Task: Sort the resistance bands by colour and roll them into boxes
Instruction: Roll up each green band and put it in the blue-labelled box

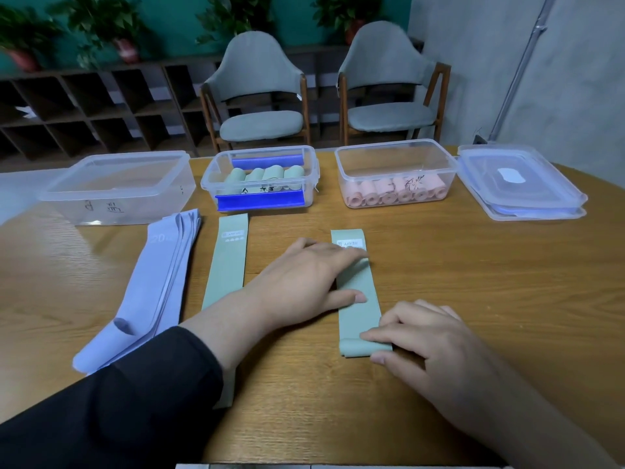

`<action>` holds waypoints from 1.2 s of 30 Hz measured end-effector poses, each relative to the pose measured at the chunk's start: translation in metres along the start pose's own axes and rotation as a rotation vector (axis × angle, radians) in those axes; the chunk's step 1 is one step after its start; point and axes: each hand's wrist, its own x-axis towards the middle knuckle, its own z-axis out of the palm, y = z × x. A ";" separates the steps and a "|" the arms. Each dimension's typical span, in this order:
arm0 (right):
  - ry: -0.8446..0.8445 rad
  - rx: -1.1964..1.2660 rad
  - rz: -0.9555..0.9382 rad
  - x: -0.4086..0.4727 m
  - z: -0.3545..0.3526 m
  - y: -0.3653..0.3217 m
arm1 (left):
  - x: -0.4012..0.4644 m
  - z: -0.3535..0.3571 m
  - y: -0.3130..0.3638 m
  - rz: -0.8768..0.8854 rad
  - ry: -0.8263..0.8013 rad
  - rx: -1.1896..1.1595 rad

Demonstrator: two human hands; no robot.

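Observation:
A green band (359, 292) lies flat on the table in front of me, its near end turned up into a small roll. My left hand (311, 279) lies flat across the band's upper half, fingers straight. My right hand (416, 336) pinches the rolled near end between fingers and thumb. A second green band (227, 262) lies to the left, partly under my left forearm. Several lilac bands (159, 286) lie stacked further left. The middle box (313, 164) holds green rolls, the right box (449, 164) pink rolls, and the left box (182, 164) shows nothing inside.
Clear lids (521, 184) are stacked at the table's right. Two grey chairs (260, 96) stand behind the table, in front of dark shelving (84, 106) with plants on top. The wooden table (473, 265) has bare surface to the right of the bands.

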 end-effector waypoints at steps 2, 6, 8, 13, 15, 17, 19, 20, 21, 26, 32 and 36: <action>-0.001 -0.005 0.011 0.000 0.001 0.000 | 0.001 0.002 -0.004 -0.036 0.010 -0.041; 0.016 -0.027 0.033 0.005 0.003 -0.006 | 0.000 0.009 -0.009 -0.094 -0.016 -0.036; 0.006 -0.036 0.035 0.008 0.002 -0.008 | 0.000 0.012 -0.009 -0.107 0.015 -0.055; -0.096 -0.040 -0.005 0.009 0.000 -0.004 | 0.001 0.015 -0.011 -0.130 0.029 -0.067; -0.098 -0.022 -0.008 0.010 0.000 -0.004 | 0.002 0.016 -0.011 -0.129 0.021 -0.050; -0.072 0.001 -0.004 0.011 -0.001 -0.004 | 0.002 0.018 -0.011 -0.134 0.016 -0.042; -0.044 -0.008 -0.012 0.011 -0.001 -0.005 | 0.002 0.018 -0.011 -0.142 0.015 -0.033; -0.034 -0.019 -0.009 0.011 -0.001 -0.006 | 0.002 0.019 -0.011 -0.145 0.016 -0.028; -0.030 -0.031 -0.003 0.011 0.000 -0.007 | 0.002 0.019 -0.011 -0.147 0.017 -0.025; -0.028 -0.051 0.031 0.013 0.003 -0.011 | 0.003 0.017 -0.010 -0.156 0.012 -0.028; -0.078 -0.054 0.016 0.013 0.001 -0.010 | 0.002 0.019 -0.010 -0.144 0.045 -0.017; -0.065 -0.024 0.021 0.015 -0.001 -0.007 | 0.002 0.019 -0.011 -0.143 0.048 -0.020</action>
